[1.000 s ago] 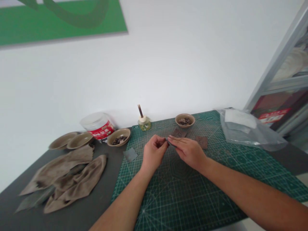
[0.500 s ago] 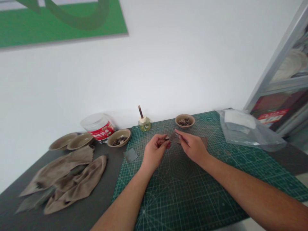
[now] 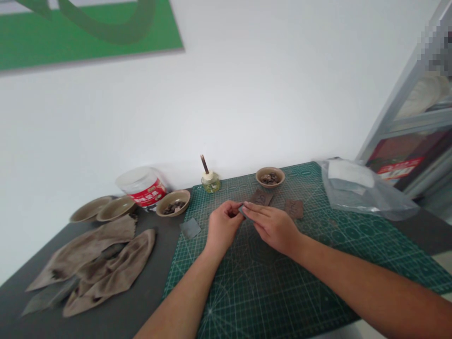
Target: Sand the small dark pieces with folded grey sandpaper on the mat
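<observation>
My left hand (image 3: pixel 223 223) is closed in a pinch above the green cutting mat (image 3: pixel 254 296). Its fingertips hold a small dark piece, now mostly hidden. A small grey piece of sandpaper (image 3: pixel 244 210) is under the fingers of my right hand (image 3: pixel 273 226), pressed against the left fingertips. Beyond the hands lie two brown sandpaper pieces, a farther one (image 3: pixel 262 197) and a right one (image 3: pixel 294 208), both with dark handwriting. A grey square sheet (image 3: pixel 190 228) lies on the mat to the left.
A bowl of small stones (image 3: pixel 270 178) stands at the back, another (image 3: pixel 173 203) at left by a red-labelled jar (image 3: pixel 146 188). Near them are a reed bottle (image 3: pixel 211 182), two stacked bowls (image 3: pixel 116 208) and brown cloths (image 3: pixel 109 278). A clear plastic bag (image 3: pixel 367 190) lies right.
My right hand has moved left and its fingers now meet my left fingertips, with the grey sandpaper between. The brown pieces behind show more fully. The dark piece is now mostly covered.
</observation>
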A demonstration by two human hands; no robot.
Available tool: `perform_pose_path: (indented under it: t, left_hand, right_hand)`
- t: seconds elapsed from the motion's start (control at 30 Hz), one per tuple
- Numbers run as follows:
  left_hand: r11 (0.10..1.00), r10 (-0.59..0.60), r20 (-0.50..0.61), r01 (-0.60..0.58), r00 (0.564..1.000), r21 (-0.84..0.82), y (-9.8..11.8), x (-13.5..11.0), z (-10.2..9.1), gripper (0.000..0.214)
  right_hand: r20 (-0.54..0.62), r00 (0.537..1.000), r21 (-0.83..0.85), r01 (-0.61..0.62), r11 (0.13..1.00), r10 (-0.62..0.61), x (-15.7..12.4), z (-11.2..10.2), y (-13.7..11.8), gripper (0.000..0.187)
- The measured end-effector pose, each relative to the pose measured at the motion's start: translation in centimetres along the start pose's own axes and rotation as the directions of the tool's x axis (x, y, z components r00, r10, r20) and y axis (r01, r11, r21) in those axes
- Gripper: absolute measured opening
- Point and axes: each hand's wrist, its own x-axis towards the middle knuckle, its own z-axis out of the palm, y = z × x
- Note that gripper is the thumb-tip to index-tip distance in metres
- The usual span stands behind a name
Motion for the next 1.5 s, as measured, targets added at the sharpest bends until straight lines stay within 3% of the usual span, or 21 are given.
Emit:
perform_pose_path:
  t: [0.57, 0.9, 1.13, 1.3, 1.5]
  left_hand:
    - [0.979, -0.016, -0.033, 0.009, 0.999, -0.205, 0.92, -0.48, 0.27, 0.014]
    - [0.989, 0.025, -0.061, -0.033, 0.998, -0.147, 0.67, -0.64, 0.39, 0.016]
    - [0.979, 0.021, -0.065, -0.033, 0.998, -0.201, 0.65, -0.68, 0.5, 0.019]
    - [0.957, 0.012, -0.05, -0.026, 0.999, -0.288, 0.81, -0.64, 0.63, 0.019]
    - [0.958, 0.007, -0.062, -0.024, 0.998, -0.285, 0.89, -0.56, 0.54, 0.021]
  right_hand:
    - [-0.062, 0.998, 0.046, 0.002, 0.999, 0.001, 0.1, -0.31, -0.25, 0.051]
    - [-0.059, 0.998, 0.043, 0.008, 0.999, -0.005, 0.13, -0.4, -0.31, 0.052]
    - [-0.077, 0.997, 0.063, 0.007, 0.998, -0.002, 0.17, -0.52, -0.51, 0.055]
    - [-0.092, 0.994, 0.116, -0.055, 0.992, 0.066, 0.07, -0.53, -0.56, 0.053]
    - [-0.082, 0.996, 0.146, 0.033, 0.989, -0.021, -0.06, -0.47, -0.45, 0.058]
